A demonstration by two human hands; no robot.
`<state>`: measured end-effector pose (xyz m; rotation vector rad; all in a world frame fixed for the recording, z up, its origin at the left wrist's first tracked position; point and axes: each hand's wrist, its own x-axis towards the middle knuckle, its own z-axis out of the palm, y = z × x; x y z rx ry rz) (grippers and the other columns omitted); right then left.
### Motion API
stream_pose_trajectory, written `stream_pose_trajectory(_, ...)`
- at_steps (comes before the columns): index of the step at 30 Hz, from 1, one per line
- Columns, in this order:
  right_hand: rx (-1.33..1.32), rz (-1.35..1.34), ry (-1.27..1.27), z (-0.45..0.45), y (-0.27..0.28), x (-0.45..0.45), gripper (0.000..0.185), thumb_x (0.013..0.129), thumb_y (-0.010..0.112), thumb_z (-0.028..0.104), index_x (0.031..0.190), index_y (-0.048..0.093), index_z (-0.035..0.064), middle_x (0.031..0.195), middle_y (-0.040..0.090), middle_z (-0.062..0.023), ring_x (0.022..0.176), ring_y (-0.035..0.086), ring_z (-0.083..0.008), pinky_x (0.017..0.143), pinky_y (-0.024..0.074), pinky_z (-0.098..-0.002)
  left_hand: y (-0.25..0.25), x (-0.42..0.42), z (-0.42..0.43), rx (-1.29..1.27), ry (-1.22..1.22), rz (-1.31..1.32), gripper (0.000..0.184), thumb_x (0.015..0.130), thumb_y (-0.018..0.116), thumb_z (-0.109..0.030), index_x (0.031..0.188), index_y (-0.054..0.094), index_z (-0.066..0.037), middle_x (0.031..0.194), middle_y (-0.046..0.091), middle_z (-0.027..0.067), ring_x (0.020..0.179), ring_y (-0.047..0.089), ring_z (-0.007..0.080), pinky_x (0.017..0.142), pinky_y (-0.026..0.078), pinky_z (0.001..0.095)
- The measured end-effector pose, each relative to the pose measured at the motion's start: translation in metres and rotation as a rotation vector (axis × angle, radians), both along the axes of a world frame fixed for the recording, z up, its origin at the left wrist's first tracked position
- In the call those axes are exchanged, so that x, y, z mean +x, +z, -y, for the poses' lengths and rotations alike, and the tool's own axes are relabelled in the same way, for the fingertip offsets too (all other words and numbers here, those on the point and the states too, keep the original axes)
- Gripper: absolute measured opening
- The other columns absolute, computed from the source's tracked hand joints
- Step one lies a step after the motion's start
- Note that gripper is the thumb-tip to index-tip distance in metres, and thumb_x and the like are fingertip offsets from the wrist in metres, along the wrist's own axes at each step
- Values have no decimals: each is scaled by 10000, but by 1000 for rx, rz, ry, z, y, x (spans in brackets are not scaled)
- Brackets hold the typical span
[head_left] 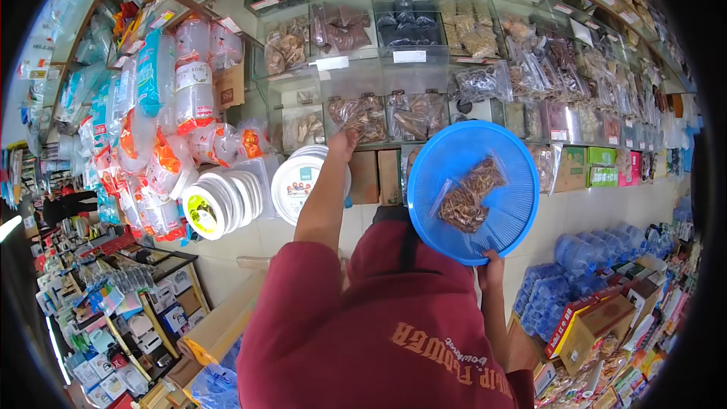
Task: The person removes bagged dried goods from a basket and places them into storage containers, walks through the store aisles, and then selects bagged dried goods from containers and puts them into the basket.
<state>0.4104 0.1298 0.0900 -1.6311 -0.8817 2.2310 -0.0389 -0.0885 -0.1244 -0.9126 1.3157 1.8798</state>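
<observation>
My right hand (492,269) is closed on the near rim of a round blue plastic basket (511,208), which is tilted so its inside faces up. Two clear bags of brown dried food, one bag (463,210) and another bag (483,176), lie in it. My left arm stretches forward, and my left hand (344,142) is at the front edge of a clear bin holding bagged brown dried goods (363,115). Its fingers are small and partly hidden, so their grip is unclear. Just right of that bin, another bin has more bagged dried pieces (418,113).
Stacked white lidded tubs (299,185) stand just left of my left forearm, beside more round tubs (204,208). Wrapped plastic bowls (195,91) hang at left. Clear shelf bins run along the front. Water bottles (547,291) and cardboard boxes (602,326) are at right.
</observation>
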Motion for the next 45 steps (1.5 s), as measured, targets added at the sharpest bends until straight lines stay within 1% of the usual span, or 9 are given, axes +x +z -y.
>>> stream_pose_trajectory(14,32,6,-155,29,8,8,418,729,477,26,1148,480,25,960,572,-87,748,608,-218,568,525,-342,-26,-33,-26,-288,236,190,137,881,470,-55,813,586,-27,716,623,115,573,595,183,416,393,261)
stream_pose_trajectory(15,33,-16,-140,30,9,8,396,734,480,24,1130,486,17,955,574,-88,750,610,-220,579,532,-350,-91,-28,-15,-287,223,195,137,881,470,-55,813,586,-27,716,623,115,573,595,183,416,393,261)
stream_pose_trajectory(17,42,35,-156,33,5,10,371,748,480,45,1116,493,8,951,584,-100,776,611,-227,603,526,-350,-211,-43,15,-689,-494,-339,120,870,494,-90,825,605,-84,754,637,84,589,585,172,424,387,278)
stream_pose_trajectory(21,5,28,-188,32,-1,4,312,752,482,7,1064,482,15,922,557,-87,751,603,-216,591,532,-350,28,12,-62,-140,247,-7,118,903,392,-135,864,501,-109,666,440,16,494,400,129,380,273,276)
stream_pose_trajectory(23,1,-6,-171,32,-4,-1,305,752,475,4,1057,478,17,927,553,-89,758,601,-215,583,530,-349,74,38,-75,-69,296,35,32,897,431,-119,875,450,-131,676,423,5,480,369,115,381,264,257)
stream_pose_trajectory(32,-29,-37,-168,35,-12,-20,220,755,453,6,971,490,4,756,545,-76,577,562,-201,513,492,-320,208,94,-100,162,-13,-572,84,943,529,-121,921,448,-122,627,401,-34,476,338,56,405,257,217)
stream_pose_trajectory(38,-70,-58,-110,37,-15,-22,206,757,449,6,956,502,-15,769,557,-85,594,574,-201,513,490,-311,308,127,-114,560,-410,-313,82,947,542,-133,913,468,-120,632,387,-39,494,337,52,429,248,212)
stream_pose_trajectory(43,-66,-28,-119,39,-6,-35,260,759,442,7,1009,501,-30,838,569,-103,653,589,-212,531,498,-307,284,141,-127,745,-436,-336,88,945,547,-142,891,488,-106,645,408,-30,513,358,65,453,281,224)
stream_pose_trajectory(45,-52,-61,-127,37,-10,-33,333,754,450,9,1082,484,-38,896,566,-127,711,603,-244,559,518,-324,242,144,-130,262,-736,-653,86,929,569,-147,938,515,-79,678,494,-1,544,443,92,496,359,246)
